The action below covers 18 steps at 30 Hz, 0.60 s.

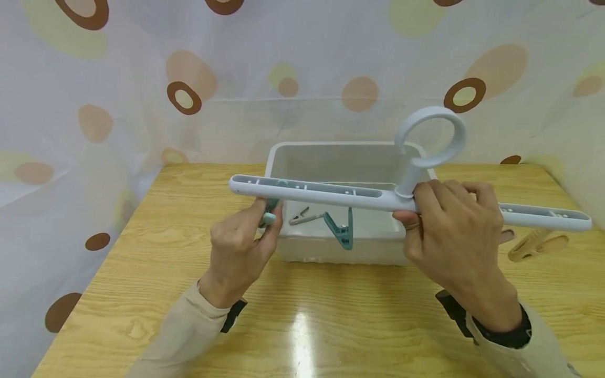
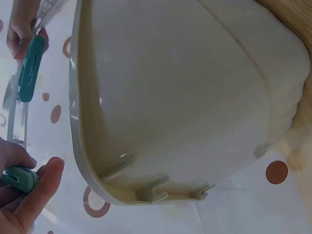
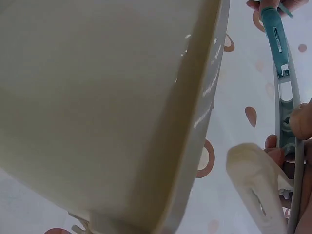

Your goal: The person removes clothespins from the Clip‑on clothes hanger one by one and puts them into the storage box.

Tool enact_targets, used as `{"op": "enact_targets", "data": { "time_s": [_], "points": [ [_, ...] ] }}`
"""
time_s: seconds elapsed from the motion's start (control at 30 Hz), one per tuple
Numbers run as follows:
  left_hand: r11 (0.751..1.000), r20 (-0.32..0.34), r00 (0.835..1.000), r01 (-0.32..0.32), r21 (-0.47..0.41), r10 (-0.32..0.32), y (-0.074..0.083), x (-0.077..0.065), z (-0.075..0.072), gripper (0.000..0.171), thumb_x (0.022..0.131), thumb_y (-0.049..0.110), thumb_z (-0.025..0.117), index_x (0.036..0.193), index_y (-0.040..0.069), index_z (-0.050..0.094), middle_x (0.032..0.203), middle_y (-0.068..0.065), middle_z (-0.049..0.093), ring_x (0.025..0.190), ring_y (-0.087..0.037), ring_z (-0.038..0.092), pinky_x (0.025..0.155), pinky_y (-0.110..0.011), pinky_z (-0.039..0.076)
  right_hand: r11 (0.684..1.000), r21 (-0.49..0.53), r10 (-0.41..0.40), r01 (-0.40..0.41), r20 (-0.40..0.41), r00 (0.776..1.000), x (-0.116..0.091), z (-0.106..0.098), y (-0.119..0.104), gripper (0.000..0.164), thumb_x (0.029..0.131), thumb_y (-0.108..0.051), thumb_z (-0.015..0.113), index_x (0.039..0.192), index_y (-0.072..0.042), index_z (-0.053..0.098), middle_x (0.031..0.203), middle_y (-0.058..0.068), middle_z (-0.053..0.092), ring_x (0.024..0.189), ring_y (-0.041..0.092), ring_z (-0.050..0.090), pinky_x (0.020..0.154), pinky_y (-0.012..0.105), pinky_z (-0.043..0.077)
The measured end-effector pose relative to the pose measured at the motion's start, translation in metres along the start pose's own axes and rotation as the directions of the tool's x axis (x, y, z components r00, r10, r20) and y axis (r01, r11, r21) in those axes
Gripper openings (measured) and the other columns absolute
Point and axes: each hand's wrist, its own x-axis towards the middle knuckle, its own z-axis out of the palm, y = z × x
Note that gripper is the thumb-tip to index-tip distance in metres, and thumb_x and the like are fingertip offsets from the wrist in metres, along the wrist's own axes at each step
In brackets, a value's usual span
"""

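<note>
A white clothes hanger (image 1: 312, 194) with a ring-shaped hook is held level over a white tub. My right hand (image 1: 454, 231) grips its bar just right of the hook. Near the bar's left end my left hand (image 1: 246, 241) pinches a teal clothespin (image 2: 22, 178) between thumb and fingers. A second teal clothespin (image 1: 344, 231) hangs from the bar between my hands; it also shows in the left wrist view. Below the bar's right part is a beige clothespin (image 1: 539, 244), seen close to my right hand in the right wrist view.
The white tub (image 1: 340, 251) stands on a wood-grain table (image 1: 331, 315), with a greyish clothespin (image 1: 302, 219) inside. A patterned cloth (image 1: 321, 63) with brown and yellow spots hangs behind the table and along its left side.
</note>
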Motion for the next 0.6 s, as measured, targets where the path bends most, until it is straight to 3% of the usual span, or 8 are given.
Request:
{"op": "enact_targets", "data": {
  "time_s": [0.1, 0.27, 0.37, 0.5, 0.6],
  "points": [
    [0.999, 0.014, 0.999, -0.031, -0.018, 0.032, 0.001, -0.001, -0.003, 0.026, 0.097, 0.012, 0.057, 0.080, -0.007, 0.062, 0.060, -0.010, 0.062, 0.044, -0.016, 0.057, 0.041, -0.026, 0.046, 1.000, 0.002, -0.021, 0.021, -0.002, 1.000, 0.001, 0.001, -0.001, 0.051, 0.100, -0.038, 0.040, 0.066, 0.000, 0.042, 0.058, 0.017, 0.047, 0.054, 0.039, 0.049, 0.066, 0.056, 0.038],
    [0.993, 0.050, 0.998, -0.042, -0.107, 0.048, 0.001, 0.000, 0.000, 0.024, 0.096, 0.012, 0.059, 0.088, -0.009, 0.065, 0.071, -0.013, 0.068, 0.060, -0.021, 0.068, 0.053, -0.030, 0.055, 1.000, -0.005, -0.026, 0.026, -0.026, 0.999, 0.003, 0.000, 0.005, 0.057, 0.102, -0.043, 0.035, 0.066, 0.001, 0.040, 0.056, 0.016, 0.044, 0.052, 0.039, 0.046, 0.065, 0.056, 0.037],
    [0.989, 0.117, 0.993, -0.018, -0.146, 0.036, -0.001, -0.001, 0.001, 0.016, 0.089, 0.005, 0.068, 0.095, -0.009, 0.066, 0.079, -0.015, 0.070, 0.067, -0.023, 0.070, 0.057, -0.032, 0.056, 1.000, -0.011, -0.029, 0.029, -0.021, 0.999, 0.005, -0.001, 0.009, 0.057, 0.101, -0.043, 0.036, 0.066, 0.001, 0.041, 0.056, 0.017, 0.045, 0.054, 0.040, 0.047, 0.065, 0.056, 0.036],
    [0.987, 0.205, 0.979, 0.027, -0.160, 0.007, -0.005, -0.002, -0.003, 0.026, 0.075, -0.004, 0.078, 0.099, -0.010, 0.068, 0.089, -0.019, 0.071, 0.076, -0.028, 0.070, 0.065, -0.035, 0.057, 0.999, -0.011, -0.044, 0.044, -0.004, 0.999, 0.007, -0.002, 0.013, 0.054, 0.101, -0.041, 0.037, 0.067, 0.001, 0.041, 0.057, 0.017, 0.045, 0.055, 0.040, 0.048, 0.066, 0.056, 0.036],
    [0.987, 0.251, 0.968, 0.031, -0.159, 0.010, -0.009, 0.001, -0.006, 0.029, 0.074, -0.005, 0.080, 0.100, -0.009, 0.069, 0.095, -0.019, 0.070, 0.084, -0.031, 0.069, 0.071, -0.037, 0.057, 0.999, -0.017, -0.051, 0.051, 0.015, 0.999, 0.009, -0.004, 0.016, 0.051, 0.100, -0.037, 0.039, 0.068, 0.002, 0.042, 0.058, 0.018, 0.047, 0.058, 0.040, 0.050, 0.068, 0.056, 0.037]
  ]
}}
